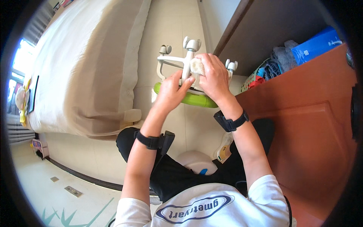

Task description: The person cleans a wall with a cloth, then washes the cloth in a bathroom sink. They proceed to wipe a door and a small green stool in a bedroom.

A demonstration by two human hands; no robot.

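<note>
In front of me is a white frame on caster wheels [185,62] with a lime-green curved rim [194,100] along its near side, perhaps a baby walker or small wheeled seat. The casters point up and away from me. My left hand [173,92] is closed on the frame's near left part, thumb lying toward the central white bar. My right hand [214,75] grips a cream, fuzzy-looking cloth or sponge [197,66] and presses it against that bar's right side. The fingertips of both hands are partly hidden.
A bed with a beige cover [94,68] stands at left. To the right are a reddish-brown wooden panel [302,125], a basket [249,80] of clothes and a blue box [315,45]. Between my legs is a rounded white object [194,160]. Pale tiles [172,130] cover the floor.
</note>
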